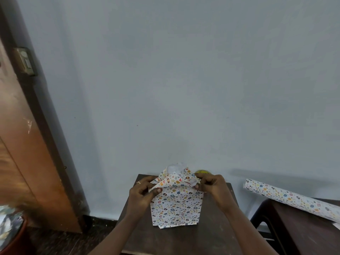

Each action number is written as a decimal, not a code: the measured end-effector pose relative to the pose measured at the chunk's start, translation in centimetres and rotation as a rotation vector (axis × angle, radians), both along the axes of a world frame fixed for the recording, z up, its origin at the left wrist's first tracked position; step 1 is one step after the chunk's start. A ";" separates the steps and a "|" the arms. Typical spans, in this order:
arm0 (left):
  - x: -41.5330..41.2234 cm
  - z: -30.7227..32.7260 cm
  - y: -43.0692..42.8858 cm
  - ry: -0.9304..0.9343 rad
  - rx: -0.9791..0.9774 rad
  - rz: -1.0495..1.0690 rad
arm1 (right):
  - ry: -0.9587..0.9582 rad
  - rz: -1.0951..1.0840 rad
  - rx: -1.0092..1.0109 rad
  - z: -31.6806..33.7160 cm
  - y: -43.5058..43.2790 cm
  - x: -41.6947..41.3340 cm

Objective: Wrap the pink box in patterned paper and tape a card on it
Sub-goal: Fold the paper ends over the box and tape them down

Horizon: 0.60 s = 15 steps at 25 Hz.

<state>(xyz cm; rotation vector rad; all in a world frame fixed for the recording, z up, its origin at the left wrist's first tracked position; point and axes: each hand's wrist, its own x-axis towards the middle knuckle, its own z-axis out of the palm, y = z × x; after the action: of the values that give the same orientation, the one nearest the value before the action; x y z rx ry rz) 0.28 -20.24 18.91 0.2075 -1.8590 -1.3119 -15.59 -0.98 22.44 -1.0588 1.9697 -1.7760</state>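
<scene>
A box covered in white patterned paper [175,208] lies on a small dark brown table [184,240]; no pink shows. At its far end the paper stands up in loose flaps [176,176]. My left hand [142,190] pinches the left flap at the box's far left corner. My right hand [211,184] pinches the right flap at the far right corner. Both hands are at the far end of the box, fingers curled round the paper. No card is in view.
A roll of the same patterned paper [294,197] lies on a second dark table [303,234] at the right. A yellow object [202,171] peeks out behind my right hand. A wall is just behind the table; a wooden door [27,153] stands at the left.
</scene>
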 end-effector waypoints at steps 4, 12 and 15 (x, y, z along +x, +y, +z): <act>0.3 0.4 -0.2 -0.027 -0.139 0.049 | -0.012 0.021 -0.021 -0.1 -0.1 0.2; -0.3 3.3 0.1 -0.160 0.097 -0.018 | -0.221 0.030 -0.003 0.7 -0.9 -0.8; -0.7 4.0 -1.0 -0.257 0.056 -0.072 | -0.262 0.003 0.000 1.0 -1.9 -1.3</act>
<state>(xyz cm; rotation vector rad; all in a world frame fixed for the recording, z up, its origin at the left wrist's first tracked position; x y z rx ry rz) -0.46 -21.23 22.95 0.3557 -2.0612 -1.4430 -16.84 -2.88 23.41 -0.7822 1.8088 -1.8092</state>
